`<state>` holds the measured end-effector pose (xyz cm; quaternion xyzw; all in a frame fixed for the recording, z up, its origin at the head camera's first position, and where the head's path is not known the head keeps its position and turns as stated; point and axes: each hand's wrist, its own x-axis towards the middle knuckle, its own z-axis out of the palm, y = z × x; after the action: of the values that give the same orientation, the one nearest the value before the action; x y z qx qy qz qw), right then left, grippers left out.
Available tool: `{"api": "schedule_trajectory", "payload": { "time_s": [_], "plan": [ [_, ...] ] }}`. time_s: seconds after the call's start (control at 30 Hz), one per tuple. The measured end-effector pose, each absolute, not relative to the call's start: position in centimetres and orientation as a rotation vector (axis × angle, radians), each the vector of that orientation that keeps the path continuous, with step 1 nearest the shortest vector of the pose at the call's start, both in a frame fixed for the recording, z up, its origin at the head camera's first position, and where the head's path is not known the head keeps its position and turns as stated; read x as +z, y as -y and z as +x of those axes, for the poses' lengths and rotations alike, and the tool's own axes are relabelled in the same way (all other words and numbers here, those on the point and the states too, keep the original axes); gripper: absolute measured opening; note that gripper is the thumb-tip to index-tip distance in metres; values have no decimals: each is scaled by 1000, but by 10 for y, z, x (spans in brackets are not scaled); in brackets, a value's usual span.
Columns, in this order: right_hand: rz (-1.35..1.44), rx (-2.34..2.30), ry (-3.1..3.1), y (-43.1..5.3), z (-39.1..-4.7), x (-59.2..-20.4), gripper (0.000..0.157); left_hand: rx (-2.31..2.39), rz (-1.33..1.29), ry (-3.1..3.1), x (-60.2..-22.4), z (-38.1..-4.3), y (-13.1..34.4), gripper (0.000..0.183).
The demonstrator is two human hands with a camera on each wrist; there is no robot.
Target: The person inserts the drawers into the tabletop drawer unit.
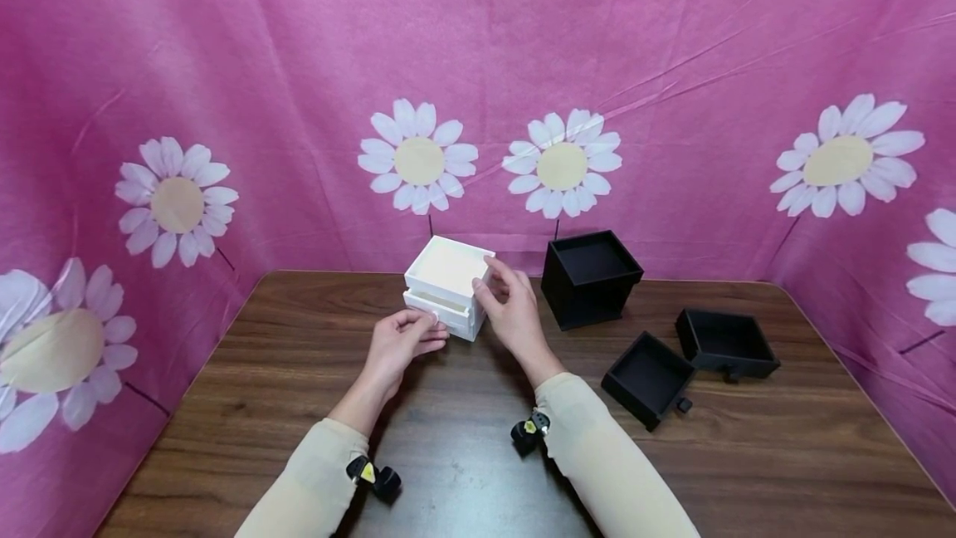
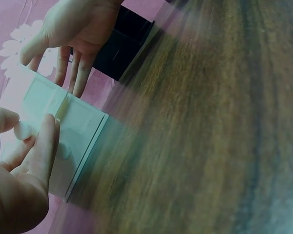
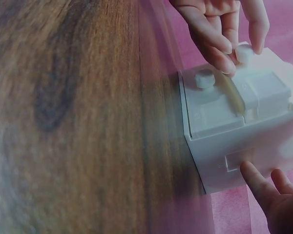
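A small white drawer box (image 1: pixel 451 266) stands near the table's back edge. Its upper drawer (image 1: pixel 441 305) juts out a little at the front, while the lower drawer (image 3: pixel 212 112) sits flush. My left hand (image 1: pixel 403 345) pinches the round upper knob (image 3: pixel 244 53) between thumb and fingers. Below it, the lower knob (image 3: pixel 205 78) is free. On the box's right side my right hand (image 1: pixel 514 310) rests with straight fingers, a fingertip (image 3: pixel 248 168) touching the side wall by a rectangular outline. The left wrist view shows its other fingers extended beyond the box.
To the right stands a black box shell (image 1: pixel 590 285) with an open front. Two black drawers, one nearer (image 1: pixel 648 376) and one farther right (image 1: pixel 726 343), lie on the wooden table (image 1: pixel 463 455). A pink flowered cloth (image 1: pixel 493 40) hangs behind and at both sides.
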<state>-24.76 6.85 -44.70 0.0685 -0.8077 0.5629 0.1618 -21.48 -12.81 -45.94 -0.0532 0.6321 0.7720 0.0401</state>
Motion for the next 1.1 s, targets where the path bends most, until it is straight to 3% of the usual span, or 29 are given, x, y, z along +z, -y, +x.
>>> {"api": "schedule_trajectory", "payload": {
  "time_s": [1.1],
  "plan": [
    [175, 1585, 2335, -69, -247, -446, 48, 2210, -147, -1926, -453, -224, 133, 33]
  ]
}}
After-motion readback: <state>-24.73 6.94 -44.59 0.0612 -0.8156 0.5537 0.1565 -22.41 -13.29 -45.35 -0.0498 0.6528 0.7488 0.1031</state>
